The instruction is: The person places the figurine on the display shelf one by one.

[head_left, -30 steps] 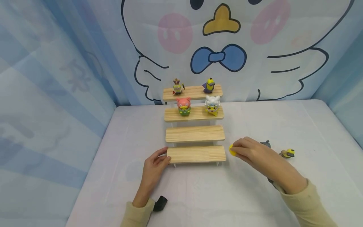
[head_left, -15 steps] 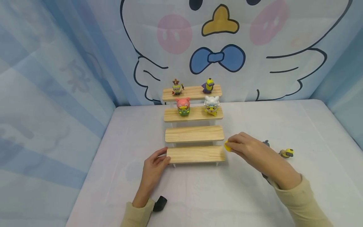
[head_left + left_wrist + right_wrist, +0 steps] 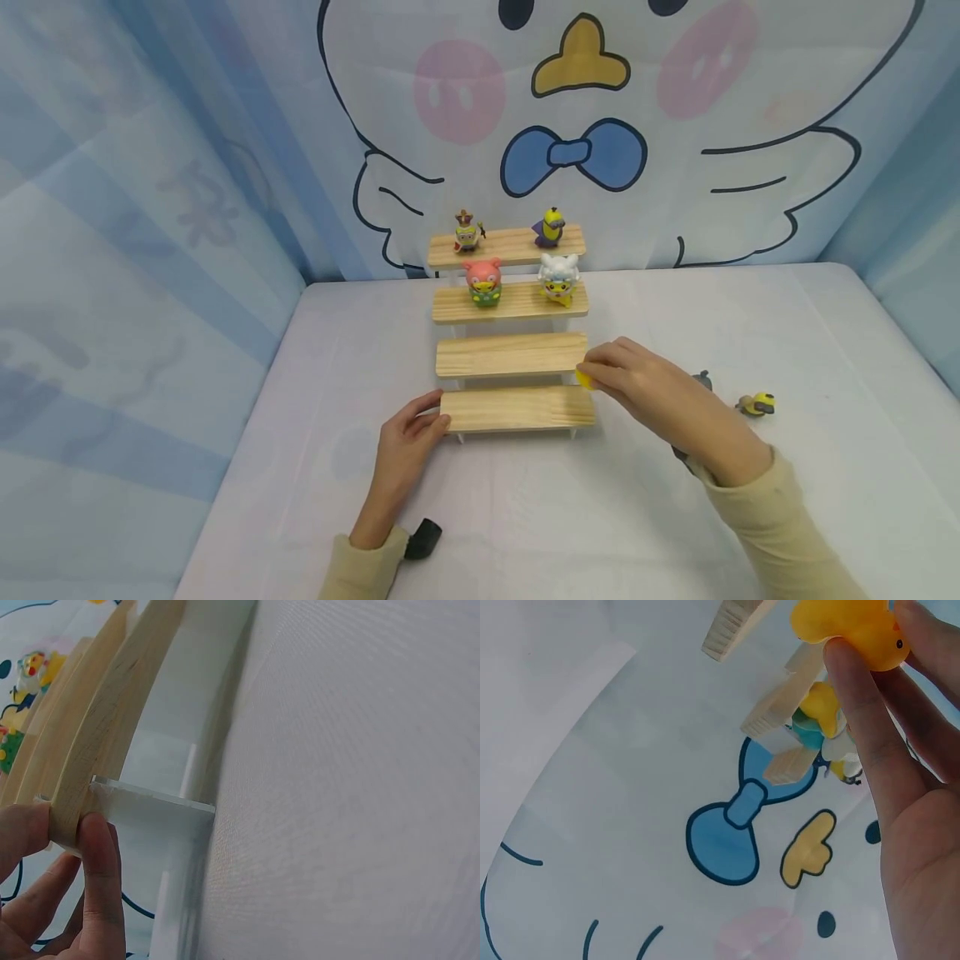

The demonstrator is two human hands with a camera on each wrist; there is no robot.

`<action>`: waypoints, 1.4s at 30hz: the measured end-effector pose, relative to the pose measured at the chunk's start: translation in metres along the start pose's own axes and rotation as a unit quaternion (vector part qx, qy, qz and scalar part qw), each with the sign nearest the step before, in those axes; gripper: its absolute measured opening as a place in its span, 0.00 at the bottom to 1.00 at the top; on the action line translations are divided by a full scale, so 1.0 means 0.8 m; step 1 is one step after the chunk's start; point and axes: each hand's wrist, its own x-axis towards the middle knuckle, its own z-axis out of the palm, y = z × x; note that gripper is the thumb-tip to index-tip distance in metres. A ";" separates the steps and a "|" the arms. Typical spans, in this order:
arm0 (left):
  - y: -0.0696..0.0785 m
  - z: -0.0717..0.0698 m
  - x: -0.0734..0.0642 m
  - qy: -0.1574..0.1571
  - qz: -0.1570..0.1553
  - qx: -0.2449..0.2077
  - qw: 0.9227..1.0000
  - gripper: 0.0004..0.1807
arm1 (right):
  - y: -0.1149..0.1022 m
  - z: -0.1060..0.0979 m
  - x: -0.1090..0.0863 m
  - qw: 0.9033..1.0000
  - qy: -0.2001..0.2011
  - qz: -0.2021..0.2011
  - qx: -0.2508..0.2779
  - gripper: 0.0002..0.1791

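My right hand [image 3: 645, 387] pinches a yellow rubber duck [image 3: 847, 626] at the right end of the tiered wooden stand; in the head view most of the duck is hidden behind the fingers. The left hand [image 3: 408, 442] grips the left end of the lowest wooden shelf [image 3: 517, 408], thumb and fingers around the board in the left wrist view. Above it, the second shelf [image 3: 510, 355] is bare. On the third shelf stand a pink-hooded figurine [image 3: 483, 283] and a white-hooded figurine [image 3: 558, 279]. The top shelf holds a crowned figurine [image 3: 466, 232] and a purple-caped one [image 3: 550, 228].
To the right on the white-covered table [image 3: 525, 508], a yellow-and-black figurine [image 3: 757, 404] lies on its side. A grey figurine [image 3: 702, 380] is partly hidden behind the right hand. A cartoon-printed cloth [image 3: 465, 92] hangs right behind the stand.
My right hand has moved left and slightly away from me with the rubber duck, from beside the stand to the shelves' right end. The left hand keeps its grip on the lowest shelf.
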 end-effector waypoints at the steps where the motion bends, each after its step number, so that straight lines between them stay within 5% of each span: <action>1: 0.000 0.000 0.000 0.000 0.001 -0.001 1.000 0.24 | -0.001 0.001 0.002 1.000 0.001 -0.001 0.001 0.17; 21: 0.001 0.000 0.000 0.003 -0.004 0.001 1.000 0.24 | -0.010 0.018 0.045 0.998 0.025 -0.049 0.007 0.14; 42: -0.003 0.000 0.001 0.000 0.011 0.003 1.000 0.24 | -0.028 0.028 0.085 1.000 -0.018 -0.025 -0.001 0.16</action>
